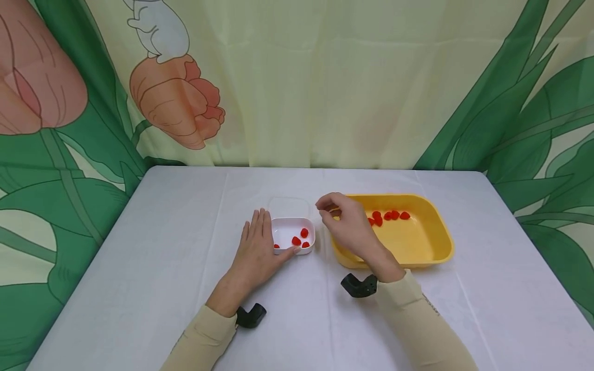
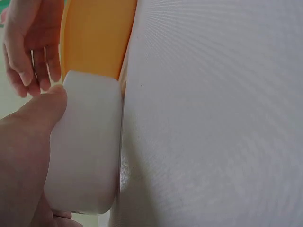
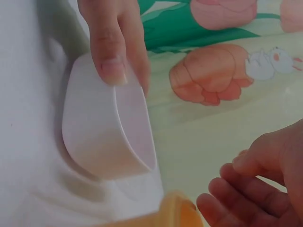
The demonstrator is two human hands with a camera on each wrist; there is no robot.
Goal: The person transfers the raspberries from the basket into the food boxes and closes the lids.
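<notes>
A small white box [image 1: 284,226] stands on the table with several small red pieces like raspberries [image 1: 304,233] in it. My left hand [image 1: 256,256] lies along its left side with straight fingers, the thumb resting on the front rim. Over the left rim of a yellow basin [image 1: 431,239] hovers my right hand [image 1: 349,222], its fingers loosely bent. Nothing shows between those fingers in the right wrist view, where the right hand [image 3: 265,179] is apart from the white box [image 3: 94,123]. More red pieces [image 1: 395,215] lie at the basin's back left.
A clear lid [image 1: 289,207] lies flat behind the white box. White cloth covers the table [image 1: 176,247]. At the table's back edge hangs a printed curtain [image 1: 306,87]. Each wrist carries a black camera mount [image 1: 251,316].
</notes>
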